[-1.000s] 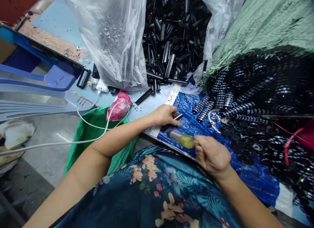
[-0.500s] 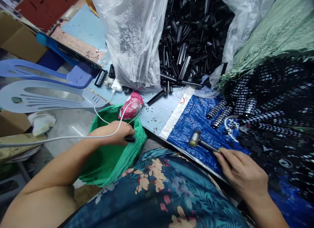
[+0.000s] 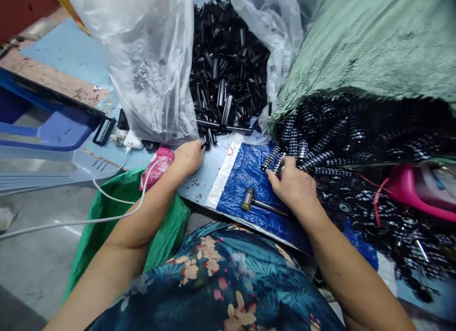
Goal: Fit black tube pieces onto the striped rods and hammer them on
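My left hand (image 3: 190,156) is at the near edge of a heap of black plastic pieces (image 3: 228,70), its fingers closed at a small black piece; how much they grip is hidden. On the blue plastic sheet (image 3: 237,172), my right hand (image 3: 294,181) reaches to the patterned black cylinders (image 3: 272,156), thumb and fingers around the end of one. A small hammer (image 3: 248,199) with a metal and yellowish head lies on the sheet just below my right hand.
A clear plastic bag (image 3: 149,70) stands left of the heap. The green bag (image 3: 96,226) hangs open by my left forearm, beneath a white cable and pink bundle (image 3: 162,160). A pale green sack (image 3: 374,51) covers the right side.
My left hand has left the green bag, without the black piece it held, and moved up to the heap. My right hand has let go of the hammer and moved to the cylinders. The view has shifted right.
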{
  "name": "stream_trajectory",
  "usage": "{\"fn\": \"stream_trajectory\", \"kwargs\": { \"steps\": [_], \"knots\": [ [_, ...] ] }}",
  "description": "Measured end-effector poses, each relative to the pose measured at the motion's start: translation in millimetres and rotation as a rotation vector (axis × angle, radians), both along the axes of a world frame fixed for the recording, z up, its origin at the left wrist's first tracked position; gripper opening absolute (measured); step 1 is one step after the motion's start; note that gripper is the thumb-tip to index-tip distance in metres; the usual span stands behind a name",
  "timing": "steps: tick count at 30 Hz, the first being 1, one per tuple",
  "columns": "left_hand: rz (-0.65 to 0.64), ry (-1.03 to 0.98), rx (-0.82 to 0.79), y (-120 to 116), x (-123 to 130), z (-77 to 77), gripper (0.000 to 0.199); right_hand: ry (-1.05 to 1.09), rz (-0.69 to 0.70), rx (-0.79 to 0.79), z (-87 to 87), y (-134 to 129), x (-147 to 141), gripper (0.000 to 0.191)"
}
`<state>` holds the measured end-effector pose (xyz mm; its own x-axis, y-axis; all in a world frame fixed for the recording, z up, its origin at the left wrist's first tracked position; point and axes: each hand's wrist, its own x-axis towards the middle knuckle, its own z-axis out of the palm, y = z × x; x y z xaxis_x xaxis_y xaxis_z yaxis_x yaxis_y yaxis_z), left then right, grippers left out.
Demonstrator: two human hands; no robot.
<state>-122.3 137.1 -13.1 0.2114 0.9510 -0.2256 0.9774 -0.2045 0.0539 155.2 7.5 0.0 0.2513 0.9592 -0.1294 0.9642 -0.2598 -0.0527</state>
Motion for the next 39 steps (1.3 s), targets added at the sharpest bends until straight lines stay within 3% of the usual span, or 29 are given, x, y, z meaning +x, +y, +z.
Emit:
{"fn": "stream_trajectory", "kwargs": {
  "steps": [3, 6, 9, 11, 14, 16, 18, 21, 25, 30, 32, 35, 38, 39],
  "knots": [
    [-0.003, -0.139, 0.004, -14, -5, 1.7, 0.025, -0.076, 0.065, -0.039, -1.0, 1, 4, 0.044],
    [-0.007, -0.484, 0.009, -47, 1, 2.9, 0.028, -0.059, 0.137, 0.147, -8.0, -13, 20, 0.039],
    [0.023, -0.820, -0.116, -68, 15, -2.1, 0.030, 0.151, 0.143, 0.403, -12.1, -27, 38, 0.031],
    [0.116, -0.958, -0.205, -71, 21, -4.4, 0.029, 0.369, 0.047, 0.538, -12.6, -36, 45, 0.027],
    [0.290, -1.206, -0.331, -68, 30, -1.3, 0.019, 0.803, -0.213, 0.648, -14.5, -44, 42, 0.024],
    [0.335, -1.373, -0.430, -69, 39, 3.2, 0.017, 1.187, -0.332, 0.593, -16.1, -45, 31, 0.029],
    [0.319, -1.463, -0.535, -76, 50, 6.5, 0.019, 1.564, -0.391, 0.432, -15.8, -43, 17, 0.043],
    [0.294, -1.503, -0.658, -95, 67, 7.4, 0.021, 1.807, -0.494, 0.264, -10.9, -40, -5, 0.044],
    [0.287, -1.511, -0.652, -117, 85, 9.6, 0.029, 1.825, -0.460, 0.269, -2.3, -39, -27, 0.047],
    [0.143, -1.520, -0.541, -127, 111, 18.8, 0.033, 1.744, -0.524, 0.462, -1.9, -37, -43, 0.044],
    [0.110, -1.512, -0.539, -127, 117, 19.6, 0.032, 1.676, -0.466, 0.487, -5.9, -37, -44, 0.045],
    [0.152, -1.474, -0.587, -125, 113, 19.4, 0.029, 1.395, -0.166, 0.544, -13.0, -44, -33, 0.055],
    [0.202, -1.463, -0.677, -122, 101, 19.8, 0.032, 0.926, 0.252, 0.576, -15.8, -55, -14, 0.095],
    [0.203, -1.460, -0.703, -121, 98, 20.1, 0.033, 0.804, 0.377, 0.566, -15.1, -58, -9, 0.100]
  ]
}}
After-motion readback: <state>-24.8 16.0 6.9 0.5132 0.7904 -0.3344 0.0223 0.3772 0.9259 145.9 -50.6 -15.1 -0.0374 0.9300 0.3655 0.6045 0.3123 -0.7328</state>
